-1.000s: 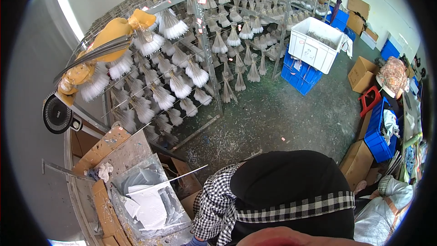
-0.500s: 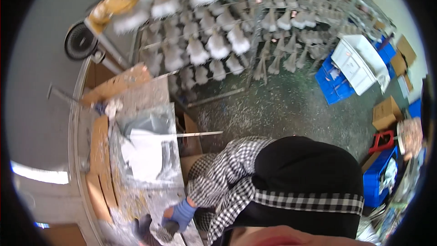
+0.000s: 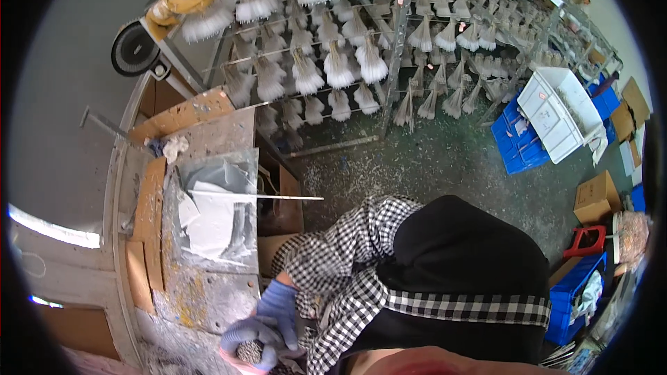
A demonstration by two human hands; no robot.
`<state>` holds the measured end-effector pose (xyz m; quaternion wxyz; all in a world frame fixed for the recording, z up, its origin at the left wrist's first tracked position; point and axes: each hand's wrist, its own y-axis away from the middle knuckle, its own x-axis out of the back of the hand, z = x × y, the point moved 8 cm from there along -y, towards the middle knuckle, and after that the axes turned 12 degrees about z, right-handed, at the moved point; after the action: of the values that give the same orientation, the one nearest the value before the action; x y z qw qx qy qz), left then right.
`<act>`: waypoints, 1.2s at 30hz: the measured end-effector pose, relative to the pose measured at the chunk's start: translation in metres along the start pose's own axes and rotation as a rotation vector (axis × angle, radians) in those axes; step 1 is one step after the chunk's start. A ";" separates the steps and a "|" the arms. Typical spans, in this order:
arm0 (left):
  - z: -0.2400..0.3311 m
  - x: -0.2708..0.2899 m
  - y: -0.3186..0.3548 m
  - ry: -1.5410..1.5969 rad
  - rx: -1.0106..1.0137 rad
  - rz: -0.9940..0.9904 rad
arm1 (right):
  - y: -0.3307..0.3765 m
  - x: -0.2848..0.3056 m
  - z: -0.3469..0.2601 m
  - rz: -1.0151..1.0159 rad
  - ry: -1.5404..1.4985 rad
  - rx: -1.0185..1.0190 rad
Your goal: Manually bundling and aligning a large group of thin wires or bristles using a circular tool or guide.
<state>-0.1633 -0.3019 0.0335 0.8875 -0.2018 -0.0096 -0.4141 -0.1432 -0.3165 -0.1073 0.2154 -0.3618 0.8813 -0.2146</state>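
My right hand (image 3: pixel 278 305), in a blue knitted glove, reaches across from the checked sleeve (image 3: pixel 313 264) at the lower left. Its fingers close around a bundle (image 3: pixel 249 352) whose round, speckled grey end shows; it looks like many thin strands packed together. Gloved fingers of my left hand (image 3: pixel 233 340) appear to wrap the same bundle from the near side, though the two hands overlap and the fingers are hard to separate. Beyond them on the worktable lies a grey tray (image 3: pixel 246 243) holding white sheet-like pieces (image 3: pixel 212 226), with a long thin white stick (image 3: pixel 278 197) across it.
Racks (image 3: pixel 399 48) of hanging fan-shaped bundles with white fringed tips stand at the back. A black fan (image 3: pixel 135 48) is at upper left. Cardboard strips (image 3: pixel 154 229) line the table. White (image 3: pixel 556 114) and blue crates, a carton (image 3: pixel 596 198) and a red stool (image 3: pixel 586 242) stand right.
My two hands have come together around the bundle; before, the left fingers were spread a little apart from the right hand. My view has shifted slightly.
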 end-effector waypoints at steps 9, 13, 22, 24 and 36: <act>-0.007 0.031 0.004 -0.530 -0.305 0.714 | 0.002 0.048 -0.048 0.747 0.062 0.172; -0.015 0.035 0.001 -0.613 -0.260 0.898 | -0.009 0.061 -0.013 0.790 0.160 0.205; -0.016 0.103 -0.040 -0.908 -0.027 0.532 | -0.060 0.100 0.023 0.707 0.492 0.065; -0.010 0.085 -0.044 -1.048 -0.055 0.255 | -0.058 0.078 0.011 0.665 0.078 -0.016; -0.049 0.084 -0.027 -1.182 -0.128 0.052 | -0.035 0.084 0.053 0.067 1.143 -0.584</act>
<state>-0.1357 -0.3972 0.0131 0.7274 -0.4515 -0.4724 -0.2095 -0.1496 -0.4123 -0.1505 -0.3892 -0.2062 0.8900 -0.1179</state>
